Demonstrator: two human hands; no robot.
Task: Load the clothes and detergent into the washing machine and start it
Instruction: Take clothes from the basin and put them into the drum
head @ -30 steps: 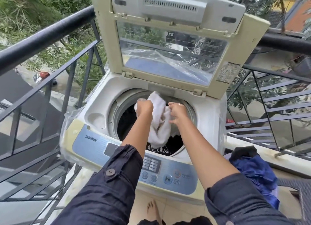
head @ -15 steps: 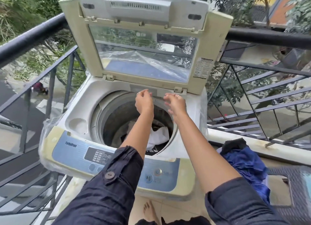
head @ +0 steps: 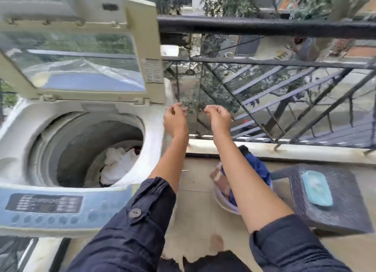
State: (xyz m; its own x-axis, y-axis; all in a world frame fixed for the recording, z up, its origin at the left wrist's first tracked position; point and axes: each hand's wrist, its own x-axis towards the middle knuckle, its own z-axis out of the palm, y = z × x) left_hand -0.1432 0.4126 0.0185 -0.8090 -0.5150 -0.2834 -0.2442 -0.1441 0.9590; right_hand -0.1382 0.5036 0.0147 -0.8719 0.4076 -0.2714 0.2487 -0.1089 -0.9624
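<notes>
Clothes [head: 246, 176] in basin | below empty hands [head: 176, 121] [head: 218, 119]

— What can't you make out?
— The washing machine [head: 150, 149] runs off the left edge; its control panel [head: 44, 203] labels are smeared.
— And the basket [head: 223, 202]?
— Mostly hidden behind the right forearm.

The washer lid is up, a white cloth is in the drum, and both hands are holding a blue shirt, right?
Not quite. The head view shows both hands empty: left hand and right hand hold nothing. The lid is up and the white cloth is in the drum.
</notes>
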